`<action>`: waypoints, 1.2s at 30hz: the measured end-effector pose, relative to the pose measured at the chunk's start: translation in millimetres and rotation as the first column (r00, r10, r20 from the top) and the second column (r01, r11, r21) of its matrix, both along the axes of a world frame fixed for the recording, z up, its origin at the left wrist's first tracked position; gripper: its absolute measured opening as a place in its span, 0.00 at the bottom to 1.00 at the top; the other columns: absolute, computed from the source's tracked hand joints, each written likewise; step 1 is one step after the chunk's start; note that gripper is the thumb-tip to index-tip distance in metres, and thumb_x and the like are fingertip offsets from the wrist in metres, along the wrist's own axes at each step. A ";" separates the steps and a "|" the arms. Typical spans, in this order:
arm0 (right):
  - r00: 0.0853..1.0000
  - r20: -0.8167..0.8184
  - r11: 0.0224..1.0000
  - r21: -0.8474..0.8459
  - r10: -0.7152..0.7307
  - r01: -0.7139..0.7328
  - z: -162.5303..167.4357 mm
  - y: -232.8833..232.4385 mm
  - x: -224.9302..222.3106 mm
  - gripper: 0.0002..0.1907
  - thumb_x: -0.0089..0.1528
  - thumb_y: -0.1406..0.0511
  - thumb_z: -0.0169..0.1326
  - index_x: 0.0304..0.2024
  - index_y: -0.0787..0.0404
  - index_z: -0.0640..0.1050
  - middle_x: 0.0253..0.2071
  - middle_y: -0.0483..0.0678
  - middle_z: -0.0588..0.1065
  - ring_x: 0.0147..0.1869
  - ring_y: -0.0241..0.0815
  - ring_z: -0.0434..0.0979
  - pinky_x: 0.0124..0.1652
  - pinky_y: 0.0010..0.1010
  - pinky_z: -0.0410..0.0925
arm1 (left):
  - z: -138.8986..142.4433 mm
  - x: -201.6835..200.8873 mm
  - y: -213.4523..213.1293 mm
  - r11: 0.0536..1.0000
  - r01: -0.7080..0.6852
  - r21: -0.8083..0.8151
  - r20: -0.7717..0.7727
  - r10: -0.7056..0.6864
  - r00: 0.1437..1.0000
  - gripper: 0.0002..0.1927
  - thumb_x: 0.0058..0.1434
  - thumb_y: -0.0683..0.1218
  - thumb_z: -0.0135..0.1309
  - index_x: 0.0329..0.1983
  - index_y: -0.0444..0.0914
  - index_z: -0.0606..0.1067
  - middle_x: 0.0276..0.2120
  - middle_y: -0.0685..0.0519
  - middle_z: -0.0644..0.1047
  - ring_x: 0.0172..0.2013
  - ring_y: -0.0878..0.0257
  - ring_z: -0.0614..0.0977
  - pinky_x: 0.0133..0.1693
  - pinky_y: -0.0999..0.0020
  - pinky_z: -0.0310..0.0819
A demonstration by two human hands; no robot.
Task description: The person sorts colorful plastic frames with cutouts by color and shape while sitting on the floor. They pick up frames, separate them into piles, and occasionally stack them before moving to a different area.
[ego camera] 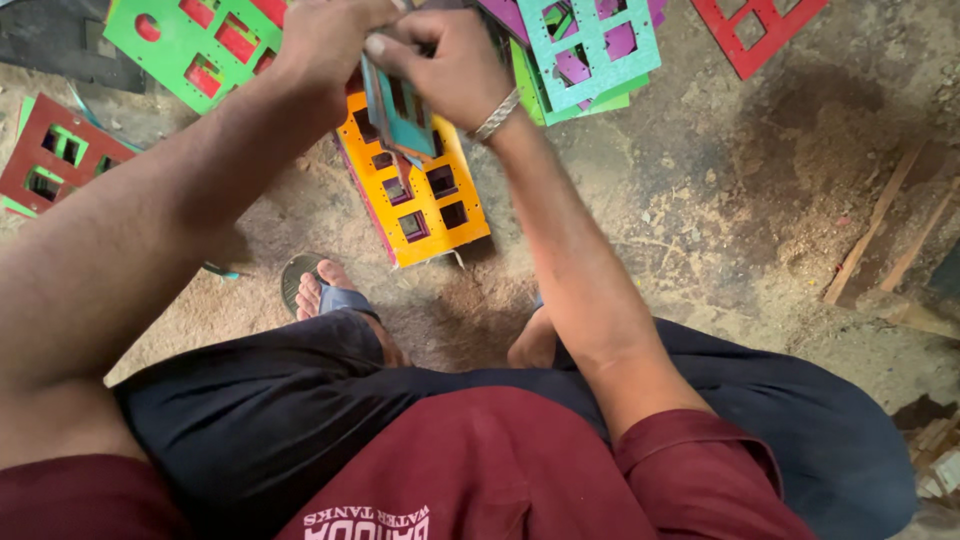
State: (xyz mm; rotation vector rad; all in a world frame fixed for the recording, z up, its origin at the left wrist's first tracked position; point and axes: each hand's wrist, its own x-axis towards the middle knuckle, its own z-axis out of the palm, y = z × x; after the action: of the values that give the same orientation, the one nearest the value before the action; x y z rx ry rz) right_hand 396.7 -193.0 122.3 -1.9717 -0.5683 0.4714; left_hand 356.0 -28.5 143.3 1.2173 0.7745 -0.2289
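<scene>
Hands, left [325, 40] and right [440, 65], both grasped a teal panel [398, 108], seemingly mid-assembly, above the orange house [420, 195], with loose cutouts [590, 45] beyond the grip unused.

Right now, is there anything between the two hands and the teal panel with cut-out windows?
Nothing visible. The left hand and the right hand both grip the teal panel directly, above the orange panel on the ground.

No packages, labels, signs or screens in view
</scene>
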 end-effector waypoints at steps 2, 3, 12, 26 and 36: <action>1.000 0.013 0.992 -0.123 -0.015 0.017 -8.2 -14.5 14.0 0.11 0.63 0.55 0.64 0.36 0.54 0.87 0.27 0.42 0.82 0.27 0.31 0.76 0.30 0.30 0.67 | 3.9 -1.0 -3.0 0.999 -0.019 0.043 -0.025 0.020 0.999 0.11 0.56 0.43 0.64 0.38 0.31 0.76 0.30 0.48 0.81 0.29 0.58 0.87 0.32 0.58 0.88; 0.985 0.098 0.982 -0.109 -0.144 0.155 -13.3 -20.4 21.9 0.11 0.61 0.56 0.64 0.37 0.55 0.86 0.29 0.43 0.82 0.30 0.34 0.81 0.33 0.31 0.72 | 5.7 -0.4 -5.7 0.998 -0.018 0.053 -0.020 0.019 1.000 0.12 0.57 0.43 0.64 0.38 0.32 0.76 0.30 0.48 0.82 0.29 0.58 0.88 0.33 0.59 0.88; 0.843 0.433 0.709 -0.482 -0.319 0.516 -45.8 -84.2 37.7 0.21 0.52 0.55 0.70 0.37 0.63 0.81 0.44 0.59 0.76 0.44 0.64 0.78 0.41 0.52 0.70 | 29.9 -3.6 -13.3 0.999 -0.031 0.018 -0.098 0.033 0.995 0.10 0.55 0.43 0.61 0.37 0.32 0.77 0.29 0.45 0.82 0.28 0.55 0.88 0.33 0.54 0.86; 0.985 -0.135 0.954 0.265 -0.108 0.141 -16.7 1.7 -3.6 0.09 0.63 0.63 0.65 0.34 0.64 0.83 0.25 0.37 0.76 0.28 0.25 0.70 0.29 0.24 0.65 | -14.2 3.4 -6.9 0.999 -0.042 -0.002 0.064 0.042 0.997 0.09 0.58 0.44 0.64 0.31 0.36 0.75 0.27 0.52 0.77 0.25 0.63 0.81 0.26 0.64 0.75; 0.999 0.030 0.981 0.190 -0.043 0.037 -15.0 11.1 -18.1 0.14 0.64 0.61 0.62 0.30 0.66 0.79 0.22 0.41 0.72 0.27 0.28 0.67 0.28 0.28 0.62 | -2.4 -5.2 0.2 0.996 -0.020 0.087 -0.005 0.020 1.000 0.09 0.57 0.45 0.62 0.35 0.35 0.78 0.26 0.51 0.79 0.24 0.63 0.82 0.25 0.64 0.78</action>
State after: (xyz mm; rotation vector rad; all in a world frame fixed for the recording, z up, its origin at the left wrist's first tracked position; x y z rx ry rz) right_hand 378.6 -181.9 107.3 -1.8080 -0.5726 0.3459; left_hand 350.8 -28.3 140.9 1.2906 0.8086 -0.1841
